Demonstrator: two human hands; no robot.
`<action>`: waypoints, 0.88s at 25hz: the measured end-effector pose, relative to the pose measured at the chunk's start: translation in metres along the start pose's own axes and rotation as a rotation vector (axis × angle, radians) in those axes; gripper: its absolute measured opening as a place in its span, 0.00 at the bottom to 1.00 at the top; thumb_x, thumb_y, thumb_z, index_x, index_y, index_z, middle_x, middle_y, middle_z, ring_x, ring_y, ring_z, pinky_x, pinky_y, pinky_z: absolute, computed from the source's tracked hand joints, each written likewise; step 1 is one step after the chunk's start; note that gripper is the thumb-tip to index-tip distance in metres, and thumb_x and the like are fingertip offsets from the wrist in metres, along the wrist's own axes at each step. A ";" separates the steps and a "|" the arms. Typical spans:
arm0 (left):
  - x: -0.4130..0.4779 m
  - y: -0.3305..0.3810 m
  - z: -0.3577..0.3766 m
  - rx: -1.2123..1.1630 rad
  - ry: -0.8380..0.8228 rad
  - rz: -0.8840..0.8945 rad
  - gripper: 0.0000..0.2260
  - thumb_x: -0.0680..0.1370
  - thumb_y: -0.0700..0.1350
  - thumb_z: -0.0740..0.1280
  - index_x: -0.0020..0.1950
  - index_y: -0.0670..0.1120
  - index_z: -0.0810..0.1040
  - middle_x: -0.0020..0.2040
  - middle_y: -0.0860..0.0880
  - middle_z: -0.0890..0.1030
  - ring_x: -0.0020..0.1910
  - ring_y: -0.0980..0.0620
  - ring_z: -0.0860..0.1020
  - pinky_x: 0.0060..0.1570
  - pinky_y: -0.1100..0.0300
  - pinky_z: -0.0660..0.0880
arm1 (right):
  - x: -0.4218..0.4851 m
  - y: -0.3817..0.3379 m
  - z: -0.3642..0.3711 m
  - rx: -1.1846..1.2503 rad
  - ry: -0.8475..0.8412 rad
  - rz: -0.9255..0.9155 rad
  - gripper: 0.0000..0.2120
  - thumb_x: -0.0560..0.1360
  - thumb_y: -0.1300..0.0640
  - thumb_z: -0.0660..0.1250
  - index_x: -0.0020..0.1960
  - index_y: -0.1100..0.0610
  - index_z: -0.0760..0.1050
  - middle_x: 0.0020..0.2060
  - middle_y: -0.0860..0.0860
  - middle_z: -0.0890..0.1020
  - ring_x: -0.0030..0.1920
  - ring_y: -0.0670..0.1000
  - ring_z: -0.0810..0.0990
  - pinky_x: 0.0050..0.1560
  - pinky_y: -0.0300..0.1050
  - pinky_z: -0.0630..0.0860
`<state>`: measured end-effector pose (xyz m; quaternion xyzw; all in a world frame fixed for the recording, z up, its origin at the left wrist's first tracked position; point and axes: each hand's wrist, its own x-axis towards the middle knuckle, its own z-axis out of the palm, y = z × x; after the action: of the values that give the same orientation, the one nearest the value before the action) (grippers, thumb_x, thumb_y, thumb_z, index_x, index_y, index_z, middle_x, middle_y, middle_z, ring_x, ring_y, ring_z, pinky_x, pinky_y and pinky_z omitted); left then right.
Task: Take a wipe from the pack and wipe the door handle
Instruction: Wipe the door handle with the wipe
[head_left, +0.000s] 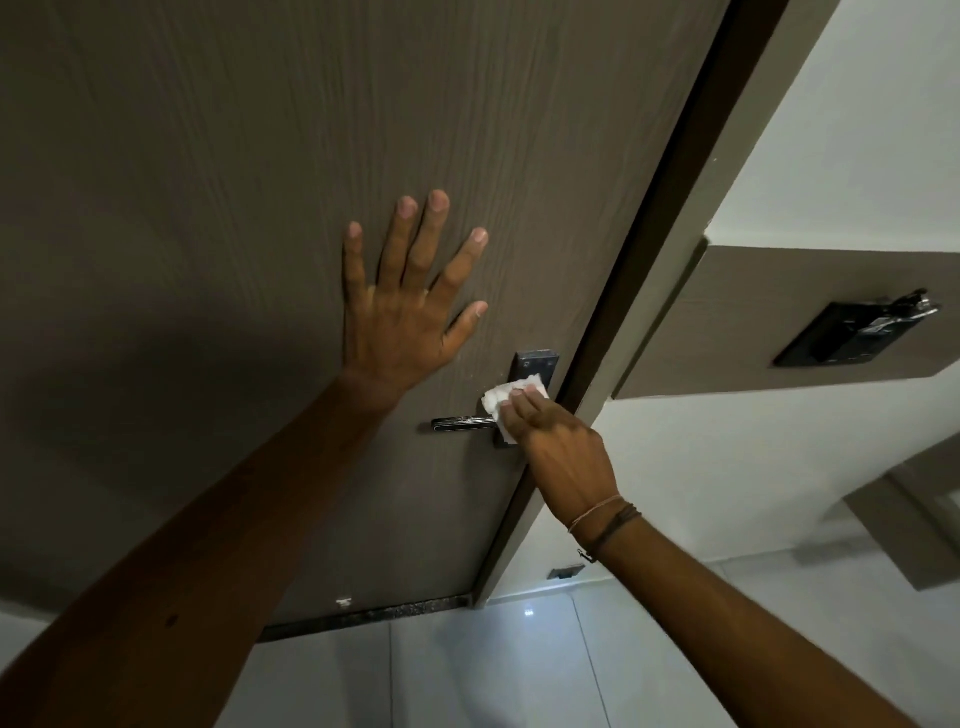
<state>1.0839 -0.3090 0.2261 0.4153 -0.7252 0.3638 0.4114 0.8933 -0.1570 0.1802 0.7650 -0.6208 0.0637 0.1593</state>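
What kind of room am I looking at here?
Probably an indoor hallway or home entry: a brown wood-grain door with a lever door handle, white walls and glossy white floor tiles.

One view only, from a wide-angle camera worn on the person's head. It faces forward and down at close range onto a brown door (234, 182), tilted in frame, with the white tiled floor (467, 670) along the bottom edge. Both forearms enter from below.

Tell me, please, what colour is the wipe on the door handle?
White; the wipe shows in the head view.
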 end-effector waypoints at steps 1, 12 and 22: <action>0.000 0.000 0.000 -0.004 0.010 0.000 0.37 0.85 0.69 0.57 0.89 0.56 0.46 0.88 0.46 0.34 0.87 0.45 0.34 0.82 0.36 0.30 | 0.000 -0.002 0.002 -0.041 0.053 -0.059 0.33 0.61 0.62 0.84 0.64 0.63 0.80 0.63 0.63 0.83 0.61 0.62 0.83 0.58 0.55 0.82; 0.000 0.001 0.000 0.006 0.050 0.014 0.38 0.86 0.68 0.57 0.89 0.55 0.44 0.88 0.44 0.41 0.86 0.46 0.32 0.83 0.39 0.29 | -0.002 -0.031 0.039 1.284 0.552 0.978 0.19 0.76 0.64 0.73 0.67 0.61 0.79 0.61 0.51 0.83 0.59 0.53 0.84 0.52 0.27 0.78; -0.001 0.001 0.004 0.006 0.073 0.019 0.37 0.86 0.68 0.57 0.89 0.55 0.46 0.88 0.46 0.34 0.87 0.45 0.33 0.83 0.40 0.29 | 0.011 -0.049 0.025 2.073 0.547 1.482 0.16 0.80 0.64 0.68 0.68 0.64 0.78 0.58 0.60 0.84 0.49 0.53 0.84 0.41 0.36 0.85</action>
<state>1.0825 -0.3122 0.2234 0.3960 -0.7126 0.3849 0.4326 0.9408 -0.1661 0.1522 -0.0289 -0.5027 0.7351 -0.4539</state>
